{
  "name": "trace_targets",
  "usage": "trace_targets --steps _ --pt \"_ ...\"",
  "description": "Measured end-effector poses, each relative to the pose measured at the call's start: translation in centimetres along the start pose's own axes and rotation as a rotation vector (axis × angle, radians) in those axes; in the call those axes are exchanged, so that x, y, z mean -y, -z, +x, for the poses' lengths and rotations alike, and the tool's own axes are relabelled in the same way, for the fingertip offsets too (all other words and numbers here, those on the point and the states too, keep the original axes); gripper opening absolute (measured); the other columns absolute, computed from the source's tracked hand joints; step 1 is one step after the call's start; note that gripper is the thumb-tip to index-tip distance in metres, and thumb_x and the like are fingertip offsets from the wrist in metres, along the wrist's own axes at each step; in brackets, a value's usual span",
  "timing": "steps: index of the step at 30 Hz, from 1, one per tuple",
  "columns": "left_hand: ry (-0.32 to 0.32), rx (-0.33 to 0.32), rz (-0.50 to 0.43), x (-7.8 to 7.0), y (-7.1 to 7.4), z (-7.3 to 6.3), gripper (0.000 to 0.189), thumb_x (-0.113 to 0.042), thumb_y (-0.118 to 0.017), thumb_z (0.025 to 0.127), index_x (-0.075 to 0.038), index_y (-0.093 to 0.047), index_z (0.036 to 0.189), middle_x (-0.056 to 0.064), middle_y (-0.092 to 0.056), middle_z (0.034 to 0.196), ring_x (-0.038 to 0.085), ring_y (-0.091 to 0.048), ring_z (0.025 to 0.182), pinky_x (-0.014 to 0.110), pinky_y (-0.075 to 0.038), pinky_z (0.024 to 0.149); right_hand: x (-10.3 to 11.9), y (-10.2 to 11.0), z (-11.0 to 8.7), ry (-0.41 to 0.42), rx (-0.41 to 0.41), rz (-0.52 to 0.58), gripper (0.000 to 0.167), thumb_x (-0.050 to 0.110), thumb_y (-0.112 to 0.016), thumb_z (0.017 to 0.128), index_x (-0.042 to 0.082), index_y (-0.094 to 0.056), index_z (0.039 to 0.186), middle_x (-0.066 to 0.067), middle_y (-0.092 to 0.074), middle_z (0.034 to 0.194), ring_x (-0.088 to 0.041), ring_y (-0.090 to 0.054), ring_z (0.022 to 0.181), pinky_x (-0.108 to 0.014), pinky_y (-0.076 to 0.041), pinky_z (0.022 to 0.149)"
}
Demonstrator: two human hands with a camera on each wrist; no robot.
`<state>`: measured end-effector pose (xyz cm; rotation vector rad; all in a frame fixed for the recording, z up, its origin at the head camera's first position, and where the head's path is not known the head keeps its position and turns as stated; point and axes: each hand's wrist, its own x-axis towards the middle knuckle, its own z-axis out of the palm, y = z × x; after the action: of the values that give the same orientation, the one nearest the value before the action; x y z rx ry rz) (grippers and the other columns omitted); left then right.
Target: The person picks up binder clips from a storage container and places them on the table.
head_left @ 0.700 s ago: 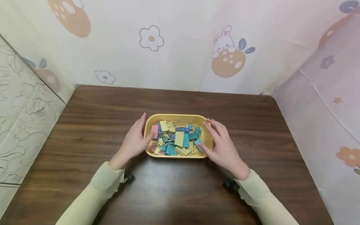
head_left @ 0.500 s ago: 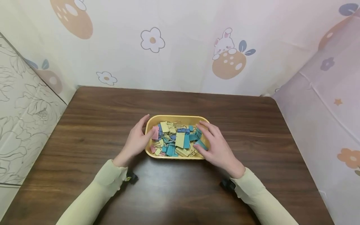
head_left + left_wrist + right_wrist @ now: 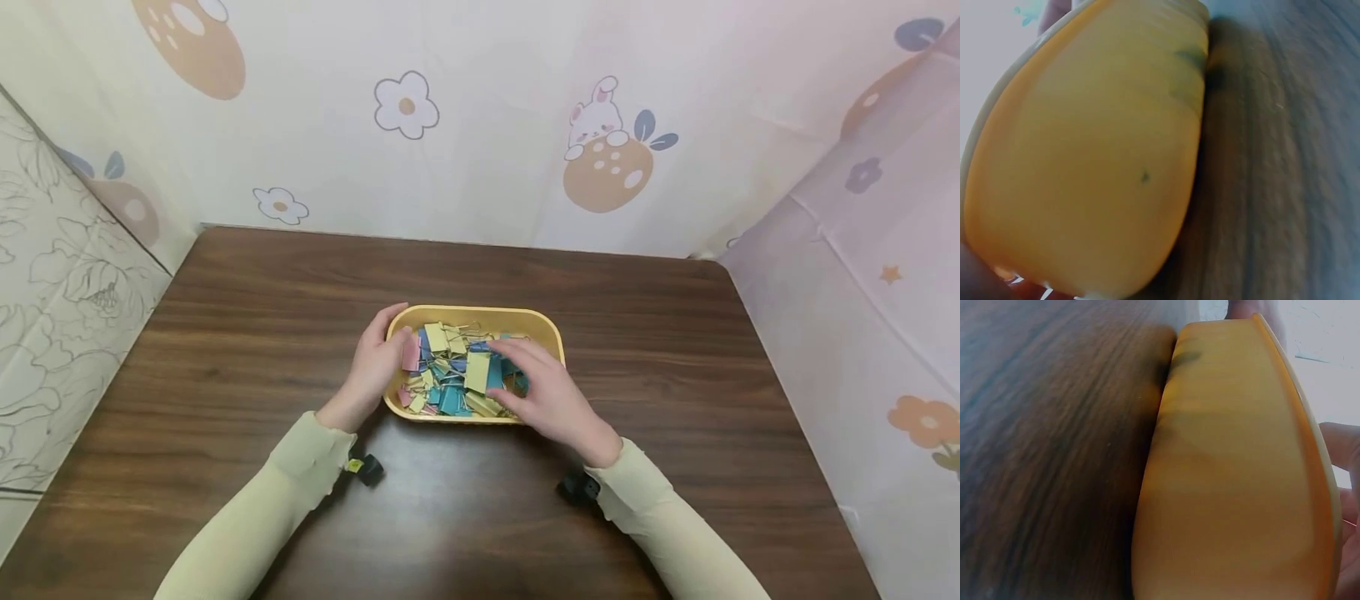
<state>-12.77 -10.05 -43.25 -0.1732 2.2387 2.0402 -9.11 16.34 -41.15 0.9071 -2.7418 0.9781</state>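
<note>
A yellow oval tray [image 3: 553, 333] sits mid-table, holding several binder clips in yellow, teal, blue and pink. My left hand [image 3: 363, 367] holds its left end, thumb over the rim beside a pink binder clip [image 3: 411, 353] and fingers along the outside. Over the right half of the clips hovers my right hand [image 3: 555, 404], fingers loosely bent and spread from the thumb, near a large yellow binder clip [image 3: 477, 372]. It hides the clips under it; contact cannot be made out. Both wrist views mostly show the tray's outer wall [image 3: 1097, 144], with right-hand fingers [image 3: 1341, 444] above the rim.
The tray stands on a dark brown wooden table [image 3: 285, 283]. A patterned curtain [image 3: 487, 167] hangs along the far edge and the right side. A floral-line panel [image 3: 82, 317] borders the left. Small black cameras [image 3: 369, 470] sit under the wrists.
My right hand has moved left from the tray's right rim to above the clips. My left hand has shifted slightly, closing more around the left end. The tray stays in about the same place.
</note>
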Motion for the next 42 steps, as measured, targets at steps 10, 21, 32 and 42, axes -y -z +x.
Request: trace_targets --steps 10,21,32,42 --pt "0.082 0.033 -0.128 0.2 0.0 1.1 0.039 -0.012 -0.042 0.106 -0.011 -0.049 0.144 0.008 -0.052 0.139 0.024 -0.047 0.126 0.041 -0.031 0.112 0.1 -0.6 1.3 -0.017 0.100 -0.053 0.065 0.022 -0.088 0.076 0.012 -0.061 0.134 -0.002 -0.060 0.134 -0.024 -0.053 0.123 -0.043 -0.043 0.102" --pt "0.022 0.010 -0.069 0.6 0.1 1.1 0.037 -0.011 -0.042 0.106 -0.012 -0.051 0.141 0.006 -0.054 0.137 0.023 -0.048 0.125 0.043 -0.033 0.111 0.3 -1.0 2.0 0.008 0.104 -0.211 0.067 0.027 -0.090 0.073 0.015 -0.063 0.134 -0.002 -0.062 0.132 -0.024 -0.055 0.122 -0.042 -0.044 0.102" --pt "0.015 0.017 -0.044 0.8 0.3 1.3 0.037 -0.009 -0.044 0.104 -0.014 -0.054 0.139 0.006 -0.055 0.136 0.024 -0.049 0.124 0.043 -0.033 0.110 0.3 -0.9 1.6 -0.016 0.076 -0.183 0.065 0.024 -0.087 0.076 0.009 -0.062 0.135 -0.005 -0.062 0.134 -0.025 -0.056 0.123 -0.042 -0.042 0.104" --pt "0.006 0.019 -0.023 0.8 0.2 1.2 0.035 -0.008 -0.044 0.104 -0.013 -0.054 0.137 0.008 -0.056 0.134 0.024 -0.049 0.123 0.043 -0.034 0.110 0.2 -0.2 1.0 0.001 0.034 -0.125 0.063 0.023 -0.085 0.078 0.007 -0.062 0.134 -0.006 -0.063 0.131 -0.026 -0.056 0.121 -0.043 -0.043 0.103"
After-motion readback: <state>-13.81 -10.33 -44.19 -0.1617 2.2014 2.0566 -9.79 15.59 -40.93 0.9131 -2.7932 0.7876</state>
